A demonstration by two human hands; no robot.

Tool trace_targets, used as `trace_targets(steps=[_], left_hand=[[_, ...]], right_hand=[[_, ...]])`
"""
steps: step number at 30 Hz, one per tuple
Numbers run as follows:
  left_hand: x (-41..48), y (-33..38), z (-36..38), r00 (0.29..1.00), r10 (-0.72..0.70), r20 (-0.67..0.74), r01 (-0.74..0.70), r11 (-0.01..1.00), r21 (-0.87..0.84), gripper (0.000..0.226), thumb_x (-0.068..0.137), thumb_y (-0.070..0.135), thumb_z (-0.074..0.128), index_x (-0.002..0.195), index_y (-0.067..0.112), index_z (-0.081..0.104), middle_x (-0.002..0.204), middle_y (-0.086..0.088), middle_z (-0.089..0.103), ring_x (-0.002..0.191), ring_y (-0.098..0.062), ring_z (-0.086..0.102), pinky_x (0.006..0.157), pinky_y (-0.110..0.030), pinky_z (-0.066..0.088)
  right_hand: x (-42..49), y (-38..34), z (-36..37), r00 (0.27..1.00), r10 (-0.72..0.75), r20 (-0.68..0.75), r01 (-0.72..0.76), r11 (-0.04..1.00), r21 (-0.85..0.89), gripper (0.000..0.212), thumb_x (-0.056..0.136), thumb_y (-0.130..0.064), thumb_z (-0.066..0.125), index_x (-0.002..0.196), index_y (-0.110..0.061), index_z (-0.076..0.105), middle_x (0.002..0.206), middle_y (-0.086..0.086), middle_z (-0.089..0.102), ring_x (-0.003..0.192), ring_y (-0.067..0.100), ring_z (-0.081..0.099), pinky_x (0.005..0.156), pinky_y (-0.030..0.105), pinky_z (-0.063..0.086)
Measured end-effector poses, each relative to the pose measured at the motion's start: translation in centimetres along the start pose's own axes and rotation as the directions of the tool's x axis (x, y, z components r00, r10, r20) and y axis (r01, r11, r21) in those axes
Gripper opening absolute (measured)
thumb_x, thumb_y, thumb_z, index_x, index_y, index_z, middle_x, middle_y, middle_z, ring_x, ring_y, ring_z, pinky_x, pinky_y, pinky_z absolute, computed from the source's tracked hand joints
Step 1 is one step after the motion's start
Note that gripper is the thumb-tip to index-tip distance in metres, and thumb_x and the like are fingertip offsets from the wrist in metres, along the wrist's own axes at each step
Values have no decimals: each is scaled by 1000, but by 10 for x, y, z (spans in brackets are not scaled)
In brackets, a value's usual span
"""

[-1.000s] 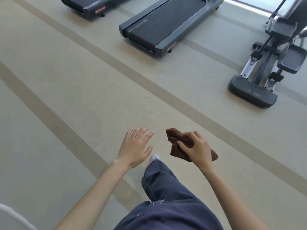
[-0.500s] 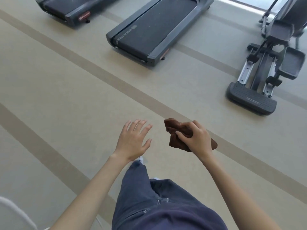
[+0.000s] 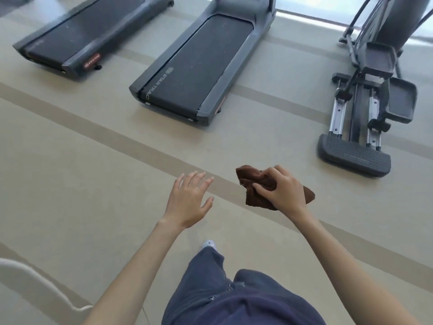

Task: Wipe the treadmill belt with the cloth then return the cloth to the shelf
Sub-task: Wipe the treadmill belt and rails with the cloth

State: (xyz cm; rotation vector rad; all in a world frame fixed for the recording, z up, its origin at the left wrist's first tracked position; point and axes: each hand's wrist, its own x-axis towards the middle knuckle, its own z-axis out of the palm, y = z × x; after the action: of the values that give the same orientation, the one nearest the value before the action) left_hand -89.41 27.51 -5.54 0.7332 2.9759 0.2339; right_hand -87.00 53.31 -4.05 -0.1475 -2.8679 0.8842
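A crumpled brown cloth (image 3: 251,192) is bunched in my right hand (image 3: 283,191), whose fingers curl round it in front of my body. My left hand (image 3: 188,200) floats beside it with fingers spread and nothing in it. Ahead on the floor stands a dark grey treadmill, its black belt (image 3: 203,59) running away from me; the rear end of the deck lies a short way beyond my hands. No shelf is in view.
A second treadmill (image 3: 77,34) lies parallel at the upper left. An elliptical trainer (image 3: 365,118) with a ribbed step stands at the right. A white curved rail (image 3: 35,280) shows at the lower left. My trouser legs and one shoe (image 3: 208,243) are below.
I have walked forward: both treadmills and the elliptical have drawn closer and larger. My hands keep the same pose, the right still gripping the cloth.
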Motion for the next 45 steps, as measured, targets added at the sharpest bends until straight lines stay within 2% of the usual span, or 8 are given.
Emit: trace_targets(steps=[4,8,13,18,23,27,39,45], left_hand=[[53,-39,-13,1000,23,-9,-23,1000,16,50,88,42,46,133,21,48,138,-4,49,130,-24,40,110,-45,26],[90,-64,-14,1000,18,22,-19,1000,16,56,86,47,31,132,21,51,135,-4,52,127,-25,44,108,-45,30],[149,-91,2,997,-7,78,6,1000,13,51,90,43,44,136,21,47,140,-5,46,131,-24,38,111,-43,23],[235,-100,-2,997,-73,37,72,997,19,49,90,42,46,135,22,47,139,-4,46,130,-22,38,109,-41,23],[321,-106,-18,993,-118,7,118,993,16,51,90,42,45,137,23,43,142,-3,43,133,-22,35,111,-41,20],[382,-110,-27,987,-160,-31,160,987,4,50,90,42,43,137,23,43,141,-4,45,133,-23,35,111,-44,22],[471,-173,-17,962,-272,-4,271,961,-59,50,89,38,48,135,19,47,139,-7,47,131,-26,38,111,-45,25],[531,-234,-20,937,-347,-26,344,934,-95,52,90,41,40,137,21,45,141,-6,45,133,-25,36,111,-45,23]], right_hand=[[61,-16,10,996,-74,-54,72,997,-39,21,74,-33,76,85,-19,64,84,-7,57,79,11,46,62,26,35],[101,-12,26,996,-63,-59,61,998,-29,22,74,-32,77,85,-18,64,83,-6,56,77,13,48,60,27,37],[164,9,45,997,-71,15,72,996,-52,21,73,-29,78,87,-18,66,83,-4,58,80,19,55,59,26,36],[268,32,44,992,-113,52,115,993,-36,21,75,-31,76,89,-18,67,85,-4,60,82,20,56,61,29,41],[369,42,30,989,-142,49,141,990,17,21,75,-31,75,91,-22,66,85,-6,59,84,18,56,65,26,34],[436,49,25,981,-183,62,180,983,41,21,75,-31,76,91,-22,66,86,-6,59,85,18,56,66,26,35],[562,53,61,963,-211,168,209,977,30,21,76,-33,75,92,-22,66,87,-5,60,85,18,56,65,28,39],[647,19,97,932,-305,197,304,952,35,19,75,-31,76,89,-23,66,85,-5,60,83,18,56,64,28,40]])
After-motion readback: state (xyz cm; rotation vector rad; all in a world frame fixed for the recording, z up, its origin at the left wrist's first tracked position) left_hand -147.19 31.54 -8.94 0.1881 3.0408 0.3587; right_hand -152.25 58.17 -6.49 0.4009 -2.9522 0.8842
